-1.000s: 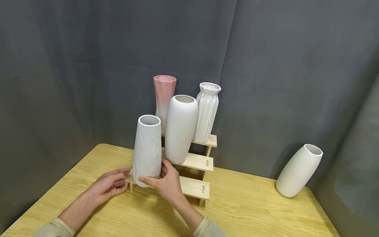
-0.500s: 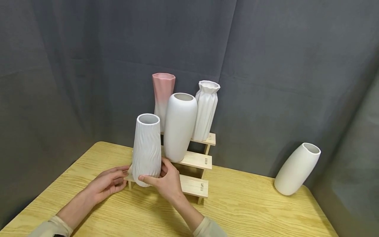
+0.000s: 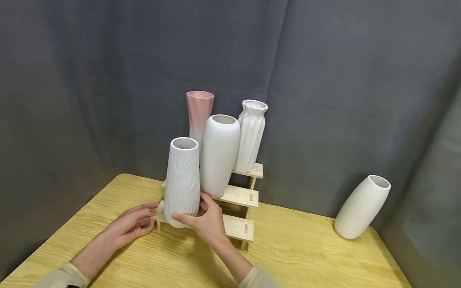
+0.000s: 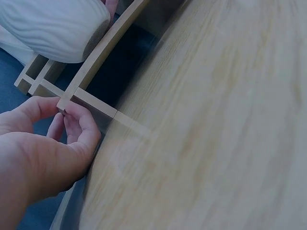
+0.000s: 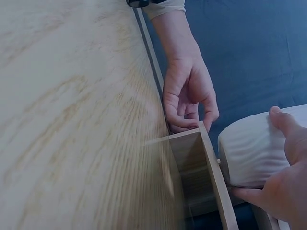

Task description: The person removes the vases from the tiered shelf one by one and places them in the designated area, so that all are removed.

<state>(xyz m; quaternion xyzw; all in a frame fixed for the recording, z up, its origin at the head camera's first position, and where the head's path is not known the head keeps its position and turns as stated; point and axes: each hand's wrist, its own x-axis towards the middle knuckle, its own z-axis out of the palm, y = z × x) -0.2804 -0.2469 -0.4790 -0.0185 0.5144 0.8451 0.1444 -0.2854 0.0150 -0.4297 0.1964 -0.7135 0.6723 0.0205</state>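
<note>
A white vase with a rippled surface stands nearly upright at the left end of the lowest step of a wooden three-step stand. My right hand grips it low down, thumb across the front and fingers behind, partly hidden. In the right wrist view the vase's base lies right at the step's board. My left hand holds the left end of that same step. Thumb and forefinger pinch its corner in the left wrist view, where the hand is seen up close.
On the middle step stands a smooth white vase. The top step bears a pink-and-white vase and a pleated white vase. Another smooth white vase stands tilted at the table's right side, near the grey curtain.
My right hand has shifted the rippled vase slightly to the right along the lowest step, baring more of its left end. The left hand keeps its hold on the step.
</note>
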